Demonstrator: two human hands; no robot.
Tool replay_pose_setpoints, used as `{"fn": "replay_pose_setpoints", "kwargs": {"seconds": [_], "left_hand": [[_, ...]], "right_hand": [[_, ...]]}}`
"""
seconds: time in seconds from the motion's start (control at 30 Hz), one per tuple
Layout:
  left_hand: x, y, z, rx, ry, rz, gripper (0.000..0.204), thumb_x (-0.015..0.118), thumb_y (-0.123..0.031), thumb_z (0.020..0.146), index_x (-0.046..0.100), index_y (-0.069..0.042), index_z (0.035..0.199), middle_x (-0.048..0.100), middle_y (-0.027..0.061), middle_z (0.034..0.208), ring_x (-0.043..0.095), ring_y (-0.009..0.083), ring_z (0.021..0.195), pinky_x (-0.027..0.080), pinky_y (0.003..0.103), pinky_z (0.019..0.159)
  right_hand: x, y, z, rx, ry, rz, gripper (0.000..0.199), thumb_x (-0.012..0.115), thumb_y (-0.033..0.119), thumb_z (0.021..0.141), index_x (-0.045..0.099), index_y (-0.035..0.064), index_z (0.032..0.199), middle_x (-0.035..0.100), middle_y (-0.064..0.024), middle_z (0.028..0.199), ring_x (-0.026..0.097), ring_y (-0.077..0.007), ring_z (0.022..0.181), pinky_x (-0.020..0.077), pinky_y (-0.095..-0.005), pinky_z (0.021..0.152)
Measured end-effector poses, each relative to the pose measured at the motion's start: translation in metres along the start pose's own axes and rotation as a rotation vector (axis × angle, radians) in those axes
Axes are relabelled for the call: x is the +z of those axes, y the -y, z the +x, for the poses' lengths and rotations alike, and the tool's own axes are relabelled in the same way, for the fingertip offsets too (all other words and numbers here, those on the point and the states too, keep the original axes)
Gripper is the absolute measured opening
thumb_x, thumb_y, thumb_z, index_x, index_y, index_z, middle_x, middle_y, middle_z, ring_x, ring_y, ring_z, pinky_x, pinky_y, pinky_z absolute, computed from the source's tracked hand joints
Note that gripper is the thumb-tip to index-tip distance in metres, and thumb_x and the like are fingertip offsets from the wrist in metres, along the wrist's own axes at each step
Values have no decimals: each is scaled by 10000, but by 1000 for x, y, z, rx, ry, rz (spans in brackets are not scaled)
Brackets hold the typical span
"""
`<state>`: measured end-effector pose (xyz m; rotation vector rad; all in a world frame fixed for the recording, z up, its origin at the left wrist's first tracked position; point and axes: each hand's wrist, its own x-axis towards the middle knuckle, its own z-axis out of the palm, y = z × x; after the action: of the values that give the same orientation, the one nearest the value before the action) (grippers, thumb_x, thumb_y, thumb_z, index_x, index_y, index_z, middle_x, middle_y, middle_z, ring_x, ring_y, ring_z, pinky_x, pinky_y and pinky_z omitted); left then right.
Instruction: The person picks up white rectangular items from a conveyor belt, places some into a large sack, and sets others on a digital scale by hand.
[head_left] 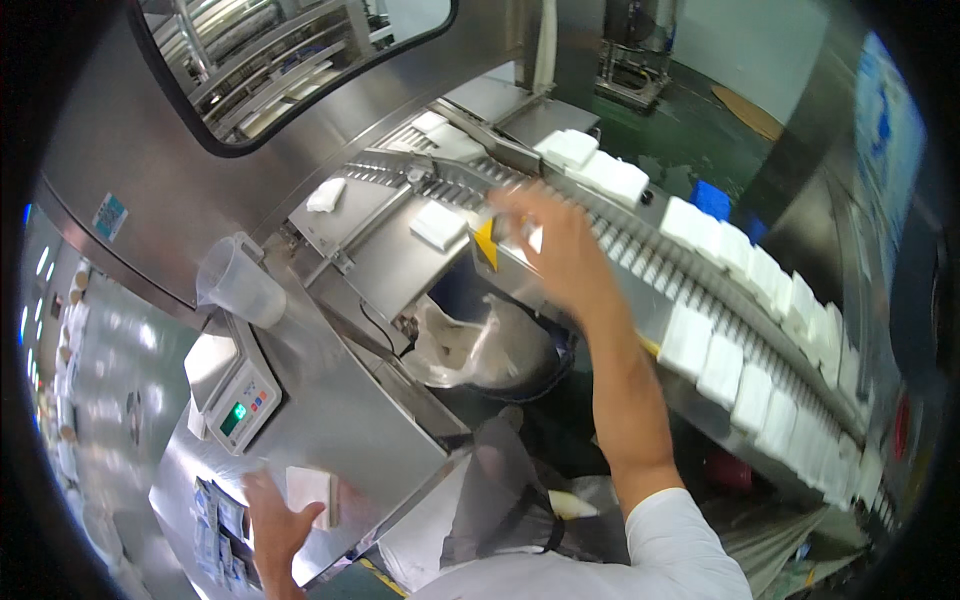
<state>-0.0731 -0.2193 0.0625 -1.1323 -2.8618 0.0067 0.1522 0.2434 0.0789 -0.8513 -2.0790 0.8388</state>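
Observation:
At the lower left, my left hand [276, 525] is over the steel table, its thumb spread away from its partly blurred fingers. The thumb reaches the edge of a small white folded stack [306, 490]. Beside that hand lie several blue-and-silver packets [215, 535]. My right hand [550, 240] is stretched out by the roller conveyor, near a yellow corner piece [486, 244]. Motion smears its fingers, and I cannot tell whether the white patch by them is held. Left of it, a white folded pad [438, 225] rests on a steel shelf.
White folded stacks [735, 375] line both sides of the roller conveyor [690, 285]. A digital scale [235, 385] and a clear plastic jug [240, 285] stand on the left table. Below the shelf hangs a bin with a plastic liner [480, 345]. A blue block [711, 200] is beyond the conveyor.

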Motion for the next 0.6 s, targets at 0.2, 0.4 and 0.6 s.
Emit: {"fn": "replay_pose_setpoints", "kwargs": {"seconds": [0.2,0.4,0.6], "left_hand": [[-70,-221,246,687,-199,-526,422,766,-85,868,650,-31,1270,657,211,1229,614,425,1152,476,456,1031],[43,-372,530,701,-53,-442,357,617,-57,899,628,45,1241,635,252,1208,602,447,1173,482,501,1051],[90,-429,635,395,50,-362,532,645,-206,900,595,52,1362,526,320,1489,496,458,1405,385,493,1193]], "right_hand": [[40,-160,233,-614,108,-1135,429,607,145,970,599,58,1390,667,-102,1362,556,-293,1339,409,-463,1159],[171,-247,370,-890,377,-1035,528,633,137,897,548,3,1401,585,-157,1457,479,-312,1413,301,-496,1226],[227,-280,481,-632,181,-743,433,584,280,966,650,72,1341,676,-137,1350,597,-279,1304,400,-464,1176]]}}
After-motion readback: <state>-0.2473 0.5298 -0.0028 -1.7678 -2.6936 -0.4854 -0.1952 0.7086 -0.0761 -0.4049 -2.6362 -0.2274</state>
